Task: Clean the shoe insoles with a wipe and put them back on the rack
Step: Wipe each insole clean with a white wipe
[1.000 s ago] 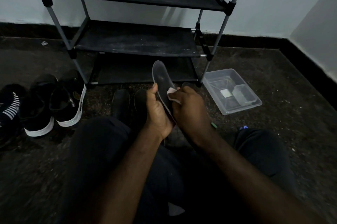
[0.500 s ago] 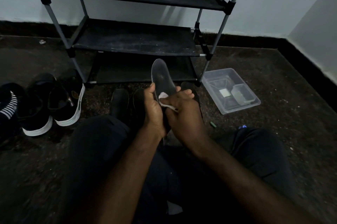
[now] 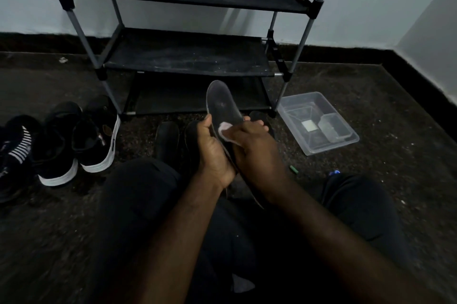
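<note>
Dark grey foam insole point(image 3: 222, 103) stays clamped in the left hand's point(image 3: 214, 152) grip; right hand point(image 3: 252, 146), pinching a white wipe point(image 3: 225, 127), has rubbed leftward: cleaning unfinished.

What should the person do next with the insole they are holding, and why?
Probably slide the right hand and its wipe up toward the toe end of the insole. The left hand grips the insole upright, the wipe presses on its middle, and the part above looks grey and smudged, so it likely needs wiping.
</note>
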